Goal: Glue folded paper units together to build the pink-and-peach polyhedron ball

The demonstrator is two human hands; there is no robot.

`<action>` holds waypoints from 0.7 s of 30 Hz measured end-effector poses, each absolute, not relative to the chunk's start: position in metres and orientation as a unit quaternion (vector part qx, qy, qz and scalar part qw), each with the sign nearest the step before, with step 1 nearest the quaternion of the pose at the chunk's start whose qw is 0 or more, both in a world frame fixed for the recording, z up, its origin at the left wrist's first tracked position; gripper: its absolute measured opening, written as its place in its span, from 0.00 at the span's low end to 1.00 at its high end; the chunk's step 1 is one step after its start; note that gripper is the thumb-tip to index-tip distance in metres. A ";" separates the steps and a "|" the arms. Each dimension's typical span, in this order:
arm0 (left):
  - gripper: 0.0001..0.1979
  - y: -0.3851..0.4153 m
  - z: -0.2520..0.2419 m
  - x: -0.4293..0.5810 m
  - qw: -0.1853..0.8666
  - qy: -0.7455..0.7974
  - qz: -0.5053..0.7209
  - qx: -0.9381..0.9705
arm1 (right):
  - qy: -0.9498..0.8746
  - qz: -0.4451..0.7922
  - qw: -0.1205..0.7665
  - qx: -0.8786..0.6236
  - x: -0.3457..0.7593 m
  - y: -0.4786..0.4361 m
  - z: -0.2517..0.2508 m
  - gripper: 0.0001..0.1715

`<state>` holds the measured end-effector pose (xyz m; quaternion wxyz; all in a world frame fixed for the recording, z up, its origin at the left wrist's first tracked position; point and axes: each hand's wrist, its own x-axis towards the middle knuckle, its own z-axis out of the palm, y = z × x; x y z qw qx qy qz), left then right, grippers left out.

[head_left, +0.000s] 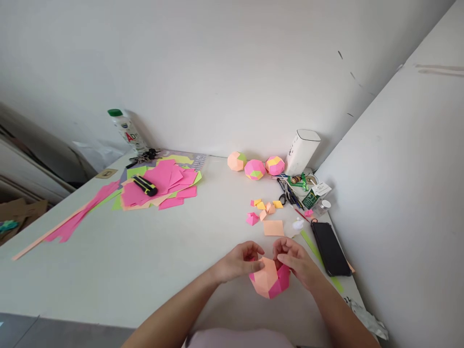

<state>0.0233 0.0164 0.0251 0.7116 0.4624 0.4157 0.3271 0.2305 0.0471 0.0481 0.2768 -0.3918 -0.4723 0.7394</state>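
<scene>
Between my hands is a partly open folded-paper ball [266, 279] in peach and pink, its upper side not closed. My left hand [243, 260] grips its left rim, thumb on a peach face and fingers curled behind. My right hand [294, 258] is closed at the upper right edge, with the thumb and fingertips pinched by a pink flap; the fingertips are partly hidden. Just beyond lie a peach paper rectangle [273, 228], a pink folded piece [253, 219] and several small yellow and peach folded pieces [268, 208].
Three finished paper balls [255, 169] sit by the wall near a white container [303, 151]. At right are scissors [283, 198], a jar [322, 207] and a black phone [330, 249]. Leftward lie coloured paper sheets [163, 179], a box cutter [145, 185], paper strips [78, 217] and a bottle [127, 131].
</scene>
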 end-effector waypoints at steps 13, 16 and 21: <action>0.12 0.013 0.033 0.017 0.758 0.383 0.223 0.479 | -0.555 0.750 0.183 -0.311 0.238 0.047 0.049 0.09; 0.12 0.013 0.033 0.017 0.770 0.373 0.234 0.462 | -0.585 0.736 0.163 -0.298 0.240 0.049 0.052 0.10; 0.12 0.014 0.031 0.017 0.786 0.373 0.270 0.412 | -0.700 0.656 0.124 -0.253 0.241 0.044 0.058 0.14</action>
